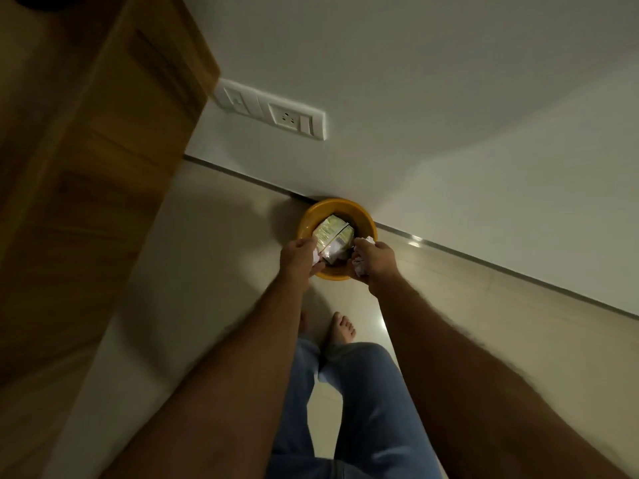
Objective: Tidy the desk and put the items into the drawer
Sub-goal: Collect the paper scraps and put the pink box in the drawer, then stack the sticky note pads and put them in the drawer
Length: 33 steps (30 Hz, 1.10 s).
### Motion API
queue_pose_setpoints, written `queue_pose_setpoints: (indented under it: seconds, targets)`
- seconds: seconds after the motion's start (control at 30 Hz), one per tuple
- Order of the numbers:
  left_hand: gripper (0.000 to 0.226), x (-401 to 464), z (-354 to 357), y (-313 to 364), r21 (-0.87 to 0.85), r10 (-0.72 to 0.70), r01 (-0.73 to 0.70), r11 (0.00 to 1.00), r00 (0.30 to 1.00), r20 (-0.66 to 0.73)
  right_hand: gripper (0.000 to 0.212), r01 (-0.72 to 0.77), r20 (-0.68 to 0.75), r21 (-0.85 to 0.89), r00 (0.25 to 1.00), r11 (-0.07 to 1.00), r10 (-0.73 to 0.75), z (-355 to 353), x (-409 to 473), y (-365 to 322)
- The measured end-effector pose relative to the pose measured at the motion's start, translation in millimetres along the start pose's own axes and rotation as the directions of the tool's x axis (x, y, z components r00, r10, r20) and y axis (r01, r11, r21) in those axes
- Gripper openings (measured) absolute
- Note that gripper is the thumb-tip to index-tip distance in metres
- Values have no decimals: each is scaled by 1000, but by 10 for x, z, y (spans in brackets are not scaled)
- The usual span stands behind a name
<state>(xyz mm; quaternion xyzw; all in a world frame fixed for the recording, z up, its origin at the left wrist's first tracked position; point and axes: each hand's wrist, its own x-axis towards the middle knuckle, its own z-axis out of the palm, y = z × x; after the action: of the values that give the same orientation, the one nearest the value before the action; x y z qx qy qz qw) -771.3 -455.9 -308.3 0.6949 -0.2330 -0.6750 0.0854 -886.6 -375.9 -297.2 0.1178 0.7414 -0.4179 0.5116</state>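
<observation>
Round yellow plastic bin [313,210] down on the pale floor tiles, pushed right up against the base of the wall, open top facing up. Inside, a crinkly pale green-and-white packet [331,233] lying tilted across the opening, plus some darker stuff under it, too dim to make out. Crumpled white paper ball [360,265] gripped in the right hand [377,262] over the bin's near-right rim. Another scrunched white scrap [74,258], probably paper too, pinched in the left hand [300,254] above the near-left rim.

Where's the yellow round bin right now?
In the head view, the yellow round bin stands on the floor against the wall, below the white wall socket, under both hands.
</observation>
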Motion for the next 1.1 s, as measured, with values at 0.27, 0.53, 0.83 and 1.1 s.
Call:
queue_pose_setpoints:
  seconds: [0.27,0.53,0.83,1.1]
  targets:
    - [52,410,241,24,170,20,-48,984,986,163,44,-64,42,53,997,997,61,24,380,-30]
    - [58,-268,44,52,213,-45,25,977,995,85,52,-8,-25,-179,1000,984,3,-140,-274,-204]
    - [25,-1858,-496,745,119,186,-200,973,975,119,34,200,216,-312,967,929,-136,85,-1870,-914]
    - [28,-2673,-1662,1295,-39,547,-550,834,834,-65,28,557,621,-328,736,763,-270,1113,-3049,-1307]
